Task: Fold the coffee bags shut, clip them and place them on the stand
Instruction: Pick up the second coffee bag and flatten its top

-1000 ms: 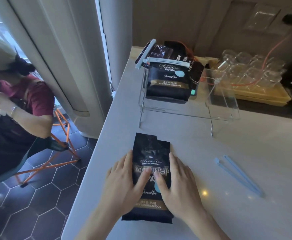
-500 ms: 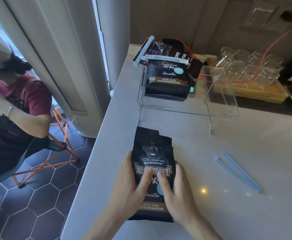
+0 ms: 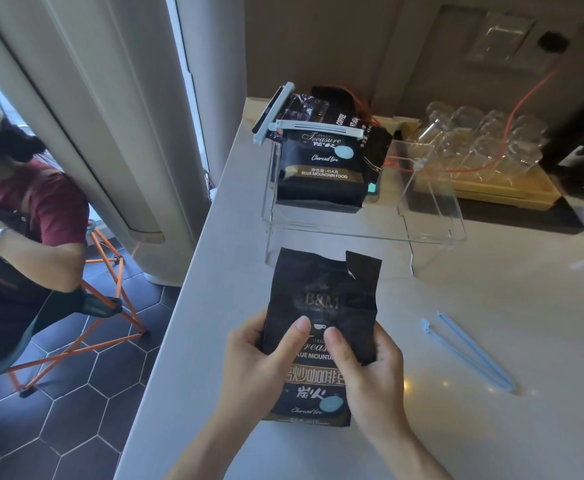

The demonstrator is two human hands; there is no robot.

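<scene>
A black coffee bag (image 3: 321, 306) is held upright over the near part of the pale bench (image 3: 474, 341), its printed front turned toward the camera. The left hand (image 3: 259, 368) is closed around the bag's left edge, with the thumb pressed on the front panel. The right hand (image 3: 370, 372) is closed around the right edge in the same way, its thumb lying just beside the left thumb. The bag's top edge is unfolded and stands open, and a torn notch is seen near its upper right corner. The lower edge of the bag appears close to the bench surface; whether contact is made cannot be told.

Behind the held bag, a clear acrylic stand (image 3: 429, 216) is seen on the bench. On its left part a second coffee bag (image 3: 321, 168) is placed, its top closed by a pale clip (image 3: 315, 128). More dark bags (image 3: 311, 109) are leaned behind it, one of them with a clip of its own. A light blue clip (image 3: 467, 351) is laid open on the bench to the right of the hands, well apart from both. Clear glasses on a yellow tray (image 3: 512, 192) are seen at the far right, and a seated person (image 3: 24, 220) is seen beyond the bench's left edge.
</scene>
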